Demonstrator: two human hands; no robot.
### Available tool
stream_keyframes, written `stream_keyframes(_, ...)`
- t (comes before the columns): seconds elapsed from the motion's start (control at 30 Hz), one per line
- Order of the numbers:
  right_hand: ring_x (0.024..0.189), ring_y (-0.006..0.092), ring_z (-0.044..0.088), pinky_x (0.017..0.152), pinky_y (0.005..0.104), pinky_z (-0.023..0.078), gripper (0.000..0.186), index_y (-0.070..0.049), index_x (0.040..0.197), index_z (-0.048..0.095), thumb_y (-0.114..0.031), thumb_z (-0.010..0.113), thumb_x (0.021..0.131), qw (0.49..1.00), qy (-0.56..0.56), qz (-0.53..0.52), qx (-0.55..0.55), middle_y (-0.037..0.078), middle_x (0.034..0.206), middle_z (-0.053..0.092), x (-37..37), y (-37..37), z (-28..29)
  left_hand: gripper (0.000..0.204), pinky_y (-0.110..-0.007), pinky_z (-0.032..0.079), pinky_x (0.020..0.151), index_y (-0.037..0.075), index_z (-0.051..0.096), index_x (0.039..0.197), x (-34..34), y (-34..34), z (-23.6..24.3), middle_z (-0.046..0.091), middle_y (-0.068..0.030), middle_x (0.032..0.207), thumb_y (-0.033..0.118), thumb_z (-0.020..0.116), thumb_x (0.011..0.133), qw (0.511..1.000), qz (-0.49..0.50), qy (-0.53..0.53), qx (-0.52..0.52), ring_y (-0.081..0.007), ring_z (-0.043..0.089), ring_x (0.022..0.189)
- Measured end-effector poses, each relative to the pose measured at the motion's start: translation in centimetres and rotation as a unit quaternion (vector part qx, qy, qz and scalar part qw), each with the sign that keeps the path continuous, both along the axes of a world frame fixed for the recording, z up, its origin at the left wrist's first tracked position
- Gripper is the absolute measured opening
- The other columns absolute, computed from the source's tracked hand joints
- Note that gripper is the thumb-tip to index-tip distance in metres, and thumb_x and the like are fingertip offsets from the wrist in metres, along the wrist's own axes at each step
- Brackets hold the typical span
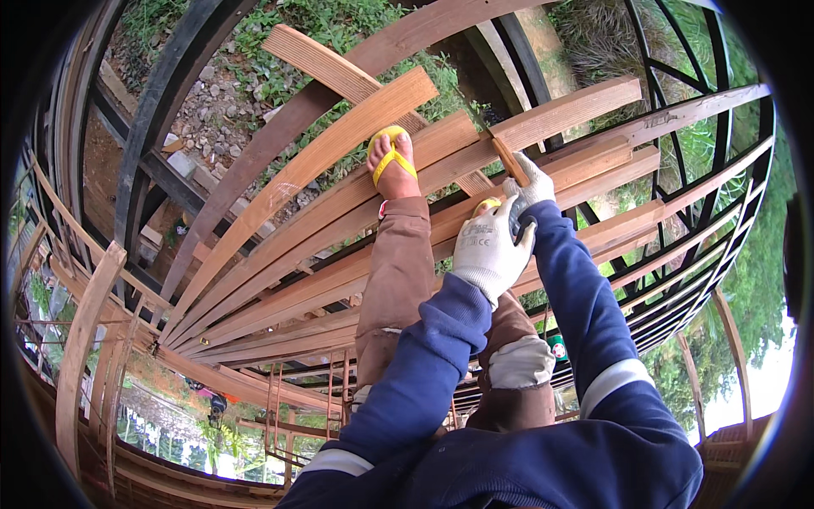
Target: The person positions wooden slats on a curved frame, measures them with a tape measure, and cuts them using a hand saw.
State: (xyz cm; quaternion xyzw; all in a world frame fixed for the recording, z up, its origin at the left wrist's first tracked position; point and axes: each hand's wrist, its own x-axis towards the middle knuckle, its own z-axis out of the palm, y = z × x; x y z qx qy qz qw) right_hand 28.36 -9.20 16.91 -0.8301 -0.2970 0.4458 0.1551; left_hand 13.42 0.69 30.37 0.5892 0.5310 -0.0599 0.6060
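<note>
Both my hands wear white knit work gloves and are close together over the boards, right of centre. My right hand (536, 185) closes around the near end of a narrow brown wooden piece (509, 159). A thin dark strip runs on from that piece's far end, and its kind is unclear. My left hand (490, 246) is nearer to me, its fingers and thumb curled around a dark grey object (515, 214). Most of that object is hidden by the gloves. Beneath lie long reddish-brown wooden boards (449, 144) with sawn ends, fanning out from the lower left.
My left foot in a yellow flip-flop (388, 133) rests on the boards; the other foot is mostly hidden behind my left hand. Gaps between boards show rubble (208, 114) and plants below. Curved black metal beams (174, 110) cross at left, a black frame (721, 68) at right.
</note>
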Motion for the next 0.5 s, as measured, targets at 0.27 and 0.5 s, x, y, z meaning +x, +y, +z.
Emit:
stream_keyframes(0.27,0.102,0.0226,0.072,0.090,0.0310,0.055,0.054,0.005,0.134,0.057,0.005,0.056,0.080,0.996,-0.003,0.082,-0.031,0.021,0.109,0.073,1.6,-6.3,20.8,0.037,-0.044,0.055,0.085,0.007,0.064,0.124,-1.0,-0.9,-0.6,0.072,-0.0180,0.105,0.028,0.067,0.093,0.999,0.050,0.010,-0.007,-0.0351,0.070,0.096)
stream_keyframes(0.5,0.106,0.0360,0.070,0.089,0.0344,0.054,0.055,-0.003,0.134,0.059,-0.009,0.072,0.081,0.997,0.050,-0.059,-0.002,0.024,0.107,0.070,-0.2,-1.7,-1.1,0.039,-0.045,0.056,0.083,0.008,0.064,0.124,0.6,-0.8,-0.4,0.072,-0.0180,0.102,0.030,0.067,0.092,1.000,0.016,0.002,0.010,-0.0353,0.070,0.094)
